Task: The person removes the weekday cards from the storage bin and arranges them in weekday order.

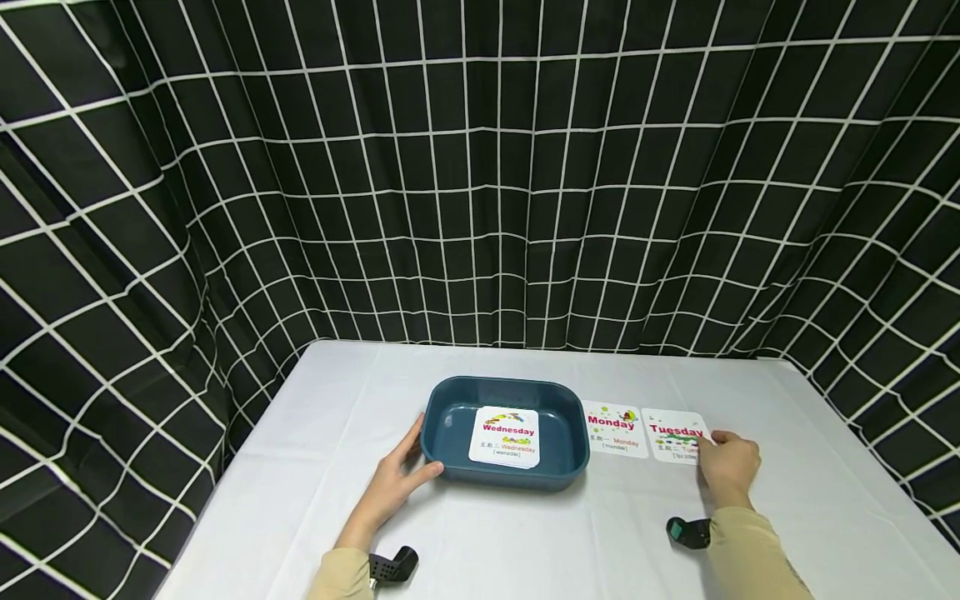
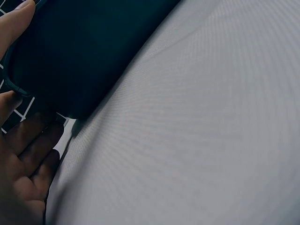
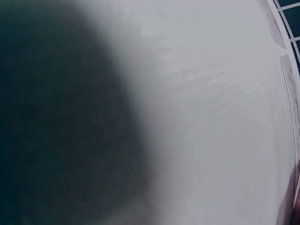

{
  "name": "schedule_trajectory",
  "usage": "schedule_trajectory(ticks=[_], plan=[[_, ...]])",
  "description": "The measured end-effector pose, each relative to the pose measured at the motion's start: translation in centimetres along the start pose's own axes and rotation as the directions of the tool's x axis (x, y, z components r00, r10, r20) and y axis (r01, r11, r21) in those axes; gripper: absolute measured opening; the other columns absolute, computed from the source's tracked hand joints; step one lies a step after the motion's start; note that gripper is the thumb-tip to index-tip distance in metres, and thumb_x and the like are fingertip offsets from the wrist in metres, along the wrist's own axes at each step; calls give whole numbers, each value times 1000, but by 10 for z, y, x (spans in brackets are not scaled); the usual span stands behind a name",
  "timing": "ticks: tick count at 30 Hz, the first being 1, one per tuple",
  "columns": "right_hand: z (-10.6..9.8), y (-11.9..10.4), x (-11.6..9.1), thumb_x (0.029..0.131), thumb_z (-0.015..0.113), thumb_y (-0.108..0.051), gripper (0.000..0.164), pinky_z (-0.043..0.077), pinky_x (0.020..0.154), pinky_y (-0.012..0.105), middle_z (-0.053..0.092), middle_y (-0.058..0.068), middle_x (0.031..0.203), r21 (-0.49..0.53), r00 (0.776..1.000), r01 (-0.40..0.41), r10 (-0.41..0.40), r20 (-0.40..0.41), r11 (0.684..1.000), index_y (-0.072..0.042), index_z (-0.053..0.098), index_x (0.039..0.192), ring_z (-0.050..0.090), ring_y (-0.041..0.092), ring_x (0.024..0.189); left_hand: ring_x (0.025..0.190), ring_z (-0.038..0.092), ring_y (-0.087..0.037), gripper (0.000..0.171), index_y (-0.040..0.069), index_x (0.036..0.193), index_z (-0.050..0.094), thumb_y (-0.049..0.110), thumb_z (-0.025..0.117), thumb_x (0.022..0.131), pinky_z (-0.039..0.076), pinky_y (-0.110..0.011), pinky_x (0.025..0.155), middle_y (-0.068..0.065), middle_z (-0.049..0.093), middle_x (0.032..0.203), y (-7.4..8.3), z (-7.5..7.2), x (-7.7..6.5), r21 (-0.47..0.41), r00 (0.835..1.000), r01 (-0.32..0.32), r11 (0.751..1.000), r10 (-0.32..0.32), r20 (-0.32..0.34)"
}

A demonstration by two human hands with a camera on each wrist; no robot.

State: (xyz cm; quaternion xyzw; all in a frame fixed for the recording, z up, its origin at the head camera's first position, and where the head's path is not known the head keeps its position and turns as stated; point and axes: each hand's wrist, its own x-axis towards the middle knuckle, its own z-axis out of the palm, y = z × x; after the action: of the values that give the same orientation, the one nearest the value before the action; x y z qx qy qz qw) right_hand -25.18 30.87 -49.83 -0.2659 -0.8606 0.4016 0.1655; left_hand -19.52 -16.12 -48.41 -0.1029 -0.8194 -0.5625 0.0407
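Container (image 1: 495, 481), dark blue with rounded corners, stands on the table (image 1: 525, 546) just to the right of the left hand (image 1: 392, 490). That hand lies against its near left corner, thumb on the near rim and fingers extended along the left wall, laid on it rather than curled round. From the left wrist camera the thumb and one finger meet the rim, while the other fingers stretch out below.

Inside the container, to the right of the left hand, a white Wednesday card (image 1: 505, 437) lies face up with red lettering and small drawings.

At the far right, the right hand (image 1: 729, 467) touches the right edge of the Tuesday card (image 1: 671, 429), its thumb over the edge and its fingers bent; whether they pinch the card or merely press it, I cannot tell. The card lies flat, face up, to the left of that hand. Further left of the right hand comes the Monday card (image 1: 615, 435), just beside the Tuesday card and close to the container's right wall.

Beyond both hands hangs a black curtain (image 1: 480, 200) with a white grid.
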Motion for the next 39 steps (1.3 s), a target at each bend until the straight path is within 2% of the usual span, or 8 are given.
schedule_trajectory(ticks=[9, 19, 23, 25, 28, 31, 34, 39], plan=[[-4, 4, 3, 97, 39, -30, 52, 35, 90, 52, 51, 33, 112, 43, 999, -49, 49, -4, 998, 16, 54, 114, 46, 45, 105, 123, 43, -31, 77, 23, 146, 28, 25, 71, 82, 23, -55, 103, -7, 35, 144, -1, 1, 1, 6, 1000, 2, 1000, -2, -1], [-9, 8, 5, 97, 25, -48, 70, 25, 103, 53, 38, 31, 133, 208, 983, -185, 182, 31, 960, 10, 38, 135, 31, 45, 125, 122, 45, -23, 81, 29, 147, 27, 35, 72, 80, 24, -52, 104, 2, 42, 140, -39, 5, 9, 18, 1000, 12, 1000, -11, -5], [-13, 6, 7, 94, 27, -53, 73, 21, 106, 49, 33, 23, 142, 319, 966, -257, 244, 81, 912, 2, 30, 143, 26, 37, 131, 122, 44, -24, 82, 27, 147, 27, 39, 72, 79, 24, -53, 104, 2, 43, 139, -39, 4, 10, 13, 1000, 2, 1000, -2, -3], [-16, 5, 7, 94, 28, -55, 74, 29, 103, 41, 40, 20, 136, 361, 959, -284, 264, 102, 889, 0, 30, 144, 35, 31, 125, 122, 44, -24, 82, 27, 147, 27, 39, 72, 80, 24, -54, 104, 2, 44, 139, -38, 4, 9, 15, 1000, -1, 1000, 1, -3], [-20, 4, 9, 94, 33, -54, 72, 43, 82, 23, 51, 10, 112, 434, 948, -319, 291, 131, 843, 0, 34, 142, 48, 18, 99, 122, 45, -24, 82, 26, 147, 27, 38, 72, 80, 23, -55, 103, 1, 45, 138, -39, 3, 9, 13, 1000, -7, 1000, 7, -5], [-23, 6, 11, 95, 38, -50, 69, 42, 60, 12, 50, -1, 94, 517, 943, -330, 298, 147, 790, 1, 34, 141, 47, 6, 77, 121, 45, -22, 81, 26, 148, 27, 38, 71, 80, 22, -56, 103, 2, 46, 137, -38, 3, 9, 18, 1000, -8, 1000, 8, -4], [-25, 6, 11, 95, 42, -47, 65, 43, 57, 11, 50, -4, 89, 596, 941, -329, 303, 148, 732, -1, 34, 139, 49, 2, 72, 121, 45, -22, 81, 26, 147, 28, 37, 71, 80, 22, -56, 103, 1, 45, 138, -33, 3, 8, 23, 1000, -11, 1000, 12, -9], [-29, 5, 8, 95, 44, -44, 63, 46, 59, 11, 52, -7, 82, 652, 950, -300, 277, 142, 697, 2, 33, 137, 52, 0, 70, 120, 46, -22, 80, 26, 147, 29, 37, 72, 80, 22, -55, 104, 1, 44, 139, -32, 3, 8, 22, 1000, -9, 1000, 9, -15]])
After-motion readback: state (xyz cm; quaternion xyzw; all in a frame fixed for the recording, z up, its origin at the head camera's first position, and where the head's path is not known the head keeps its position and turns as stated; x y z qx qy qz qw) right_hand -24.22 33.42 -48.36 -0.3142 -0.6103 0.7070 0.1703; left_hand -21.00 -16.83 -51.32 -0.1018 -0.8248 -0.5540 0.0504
